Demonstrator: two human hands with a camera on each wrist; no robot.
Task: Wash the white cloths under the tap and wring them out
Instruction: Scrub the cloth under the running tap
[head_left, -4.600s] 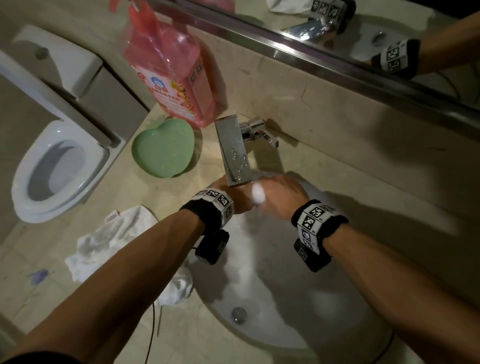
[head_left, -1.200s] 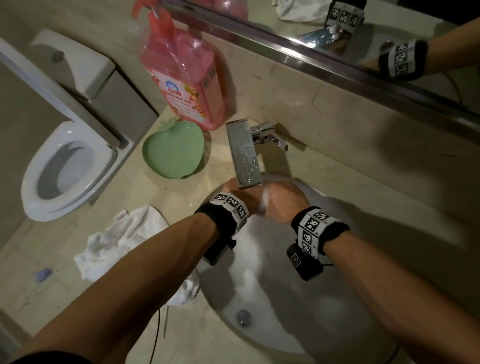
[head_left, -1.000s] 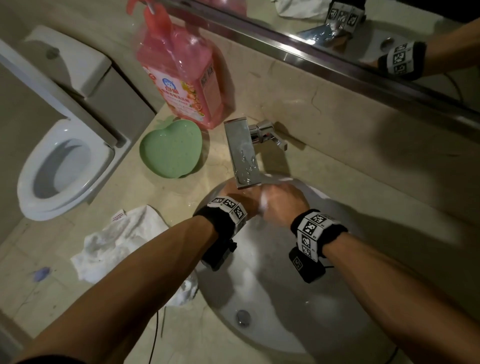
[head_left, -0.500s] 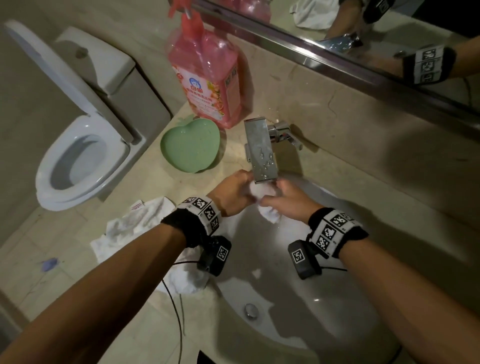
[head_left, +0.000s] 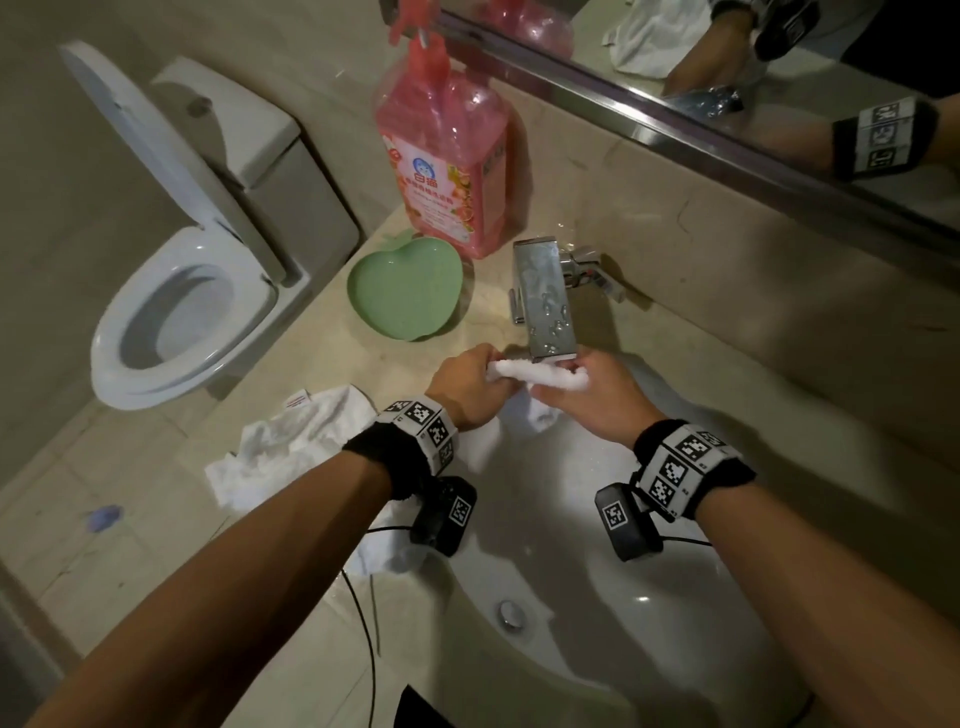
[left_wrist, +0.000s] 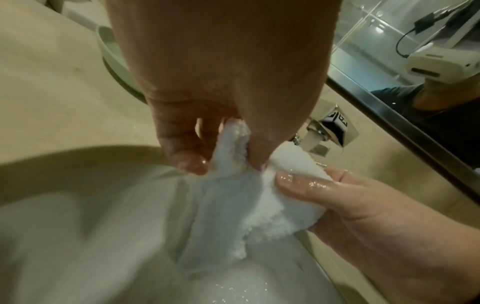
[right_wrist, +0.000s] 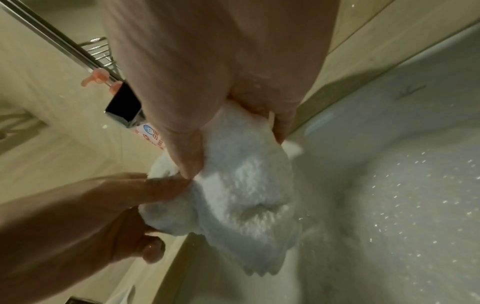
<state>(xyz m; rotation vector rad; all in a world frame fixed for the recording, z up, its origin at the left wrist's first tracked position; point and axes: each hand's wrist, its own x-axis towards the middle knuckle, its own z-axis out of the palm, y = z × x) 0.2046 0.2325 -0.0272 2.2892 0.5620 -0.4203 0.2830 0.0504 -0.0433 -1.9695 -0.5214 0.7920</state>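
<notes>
Head view: a white cloth (head_left: 535, 375) is held bunched into a short roll just under the spout of the chrome tap (head_left: 548, 301), above the back of the white basin (head_left: 649, 613). Its long axis runs left to right between the hands, with a loose end hanging down into the basin. The left hand (head_left: 467, 389) is closed on the left end, thumb and fingers pinching the fabric; the right hand (head_left: 597, 400) is curled around the right end. A second white cloth (head_left: 291, 447) lies crumpled on the beige stone counter (head_left: 156, 519), left of the basin. Behind are seen a green heart-shaped dish (head_left: 405, 291), a pink pump bottle (head_left: 447, 171), a mirror (head_left: 779, 78) and a toilet (head_left: 182, 312).
</notes>
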